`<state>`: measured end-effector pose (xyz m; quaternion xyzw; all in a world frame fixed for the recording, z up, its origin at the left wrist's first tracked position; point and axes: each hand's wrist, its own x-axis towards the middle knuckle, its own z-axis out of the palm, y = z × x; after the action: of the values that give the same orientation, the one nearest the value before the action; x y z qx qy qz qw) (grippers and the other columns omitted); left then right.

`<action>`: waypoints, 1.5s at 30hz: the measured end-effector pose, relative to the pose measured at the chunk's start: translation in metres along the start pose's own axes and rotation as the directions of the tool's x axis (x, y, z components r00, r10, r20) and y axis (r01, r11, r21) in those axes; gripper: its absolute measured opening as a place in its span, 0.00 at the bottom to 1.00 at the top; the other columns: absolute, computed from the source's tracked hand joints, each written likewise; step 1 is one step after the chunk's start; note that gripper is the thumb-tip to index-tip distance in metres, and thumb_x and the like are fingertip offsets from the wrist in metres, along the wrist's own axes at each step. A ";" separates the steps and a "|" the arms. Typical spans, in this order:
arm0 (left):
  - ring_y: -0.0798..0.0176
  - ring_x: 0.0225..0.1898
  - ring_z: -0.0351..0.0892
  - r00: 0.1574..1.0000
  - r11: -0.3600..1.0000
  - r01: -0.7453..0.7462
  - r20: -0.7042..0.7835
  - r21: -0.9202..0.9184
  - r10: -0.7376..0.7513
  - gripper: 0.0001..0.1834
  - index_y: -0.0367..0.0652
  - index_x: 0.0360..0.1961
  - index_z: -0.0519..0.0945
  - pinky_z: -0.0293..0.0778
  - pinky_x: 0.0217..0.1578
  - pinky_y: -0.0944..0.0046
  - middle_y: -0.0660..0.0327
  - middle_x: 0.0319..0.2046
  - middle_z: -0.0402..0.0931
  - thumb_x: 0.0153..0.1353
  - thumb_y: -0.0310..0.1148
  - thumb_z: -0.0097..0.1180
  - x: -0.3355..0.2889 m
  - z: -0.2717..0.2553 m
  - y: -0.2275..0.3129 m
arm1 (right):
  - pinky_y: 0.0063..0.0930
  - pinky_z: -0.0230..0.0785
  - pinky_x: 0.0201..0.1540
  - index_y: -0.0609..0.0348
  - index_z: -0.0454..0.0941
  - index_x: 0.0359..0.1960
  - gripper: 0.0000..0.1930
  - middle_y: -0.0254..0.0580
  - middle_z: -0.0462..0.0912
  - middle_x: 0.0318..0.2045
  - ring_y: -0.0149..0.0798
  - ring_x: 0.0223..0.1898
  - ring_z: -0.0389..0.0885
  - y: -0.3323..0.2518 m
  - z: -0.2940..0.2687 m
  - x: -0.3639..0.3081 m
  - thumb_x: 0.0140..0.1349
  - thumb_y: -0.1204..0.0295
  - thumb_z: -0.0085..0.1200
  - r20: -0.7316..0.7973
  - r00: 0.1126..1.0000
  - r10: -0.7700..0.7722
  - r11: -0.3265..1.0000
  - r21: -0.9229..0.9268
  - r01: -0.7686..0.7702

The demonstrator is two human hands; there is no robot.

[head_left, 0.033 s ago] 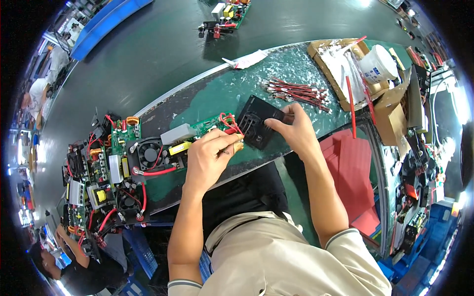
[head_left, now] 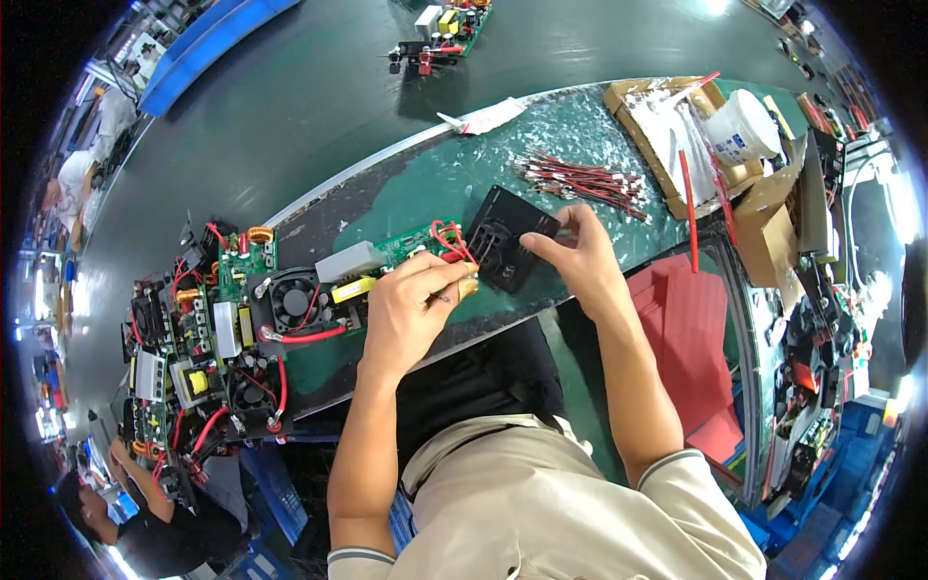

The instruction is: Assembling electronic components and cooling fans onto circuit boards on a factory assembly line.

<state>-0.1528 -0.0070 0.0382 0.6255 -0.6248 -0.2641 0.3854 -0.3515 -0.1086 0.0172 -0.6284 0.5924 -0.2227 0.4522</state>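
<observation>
Hardly anything has moved since the earlier frame: the view has slid a touch, and both hands keep the same pose over the same parts. Over at eight o'clock, a co-worker (head_left: 184,532) in dark clothes sits beyond the bench. At nine o'clock there's a crowded heap of circuit boards (head_left: 198,382), which already carry parts and thick red leads. Just right of it, a black fan (head_left: 292,302) sits next to the long green board (head_left: 401,248), which points off towards two o'clock. In the middle, the left hand (head_left: 406,304) has its fingertips pressed together, pinching the thin red wires (head_left: 449,235) by the board's right end; whether a connector is in there too, I can't tell. Those wires run right up to the black panel (head_left: 512,217), tilted on the bench just past twelve o'clock. The right hand (head_left: 585,251) grips that panel's right edge, thumb on top, fingers round the far side. I'd call this unit partway: board and panel are together, but with both hands on the parts, the wiring looks unfinished. At one o'clock, a bundle of red and black wires (head_left: 585,184) lies loose, presumably unused.
</observation>
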 end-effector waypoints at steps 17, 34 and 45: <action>0.58 0.32 0.82 0.999 0.998 -0.045 0.004 -0.035 0.046 0.14 0.37 0.41 0.85 0.76 0.35 0.64 0.55 0.32 0.81 0.53 0.17 0.59 -0.001 -0.001 -0.004 | 0.21 0.74 0.39 0.68 0.75 0.53 0.17 0.38 0.84 0.33 0.23 0.34 0.79 -0.001 0.022 -0.027 0.63 0.78 0.58 -0.308 0.872 -0.380 0.905 0.073 0.420; 0.57 0.33 0.82 0.999 1.000 -0.028 -0.022 0.003 0.028 0.15 0.39 0.42 0.85 0.76 0.35 0.63 0.56 0.33 0.80 0.52 0.17 0.60 -0.003 0.001 -0.005 | 0.27 0.75 0.50 0.58 0.51 0.71 0.44 0.47 0.67 0.62 0.34 0.53 0.76 -0.006 0.008 -0.028 0.55 0.85 0.63 0.004 0.975 -0.223 0.802 0.569 0.181; 0.58 0.32 0.83 0.999 0.998 -0.010 -0.049 -0.057 0.007 0.14 0.38 0.41 0.85 0.77 0.34 0.64 0.56 0.34 0.81 0.53 0.17 0.58 -0.002 -0.001 -0.006 | 0.39 0.73 0.49 0.55 0.77 0.52 0.23 0.50 0.73 0.54 0.49 0.49 0.78 -0.022 -0.025 -0.003 0.51 0.79 0.65 0.198 0.722 -0.663 0.639 -0.352 0.684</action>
<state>-0.1491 -0.0055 0.0335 0.6179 -0.6100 -0.2651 0.4194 -0.3610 -0.1164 0.0484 -0.8875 0.3365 -0.2325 0.2125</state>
